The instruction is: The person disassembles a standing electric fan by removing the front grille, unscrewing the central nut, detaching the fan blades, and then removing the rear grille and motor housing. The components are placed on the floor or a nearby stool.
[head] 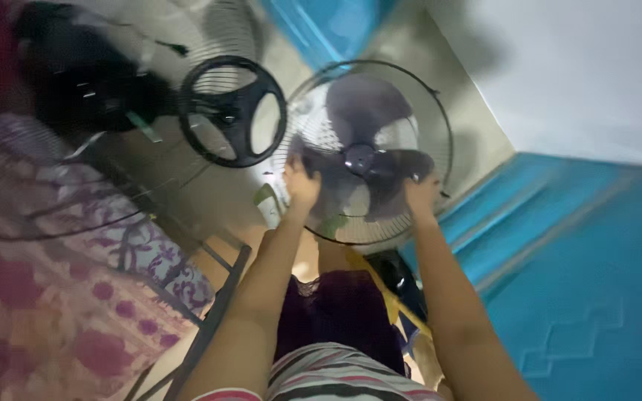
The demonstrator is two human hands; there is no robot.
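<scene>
With my left hand (302, 182) and right hand (419, 191) curled onto the fan blades (362, 152) inside the wire guard (440, 111), I judge an even, steady pull works best.

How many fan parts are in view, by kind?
Fan with blades, held by left hand and right hand: 1
Loose black grille ring: 1
Loose wire grille behind it: 1
Blades on the fan, blurred: about 3
Total parts, blades aside: 3
</scene>
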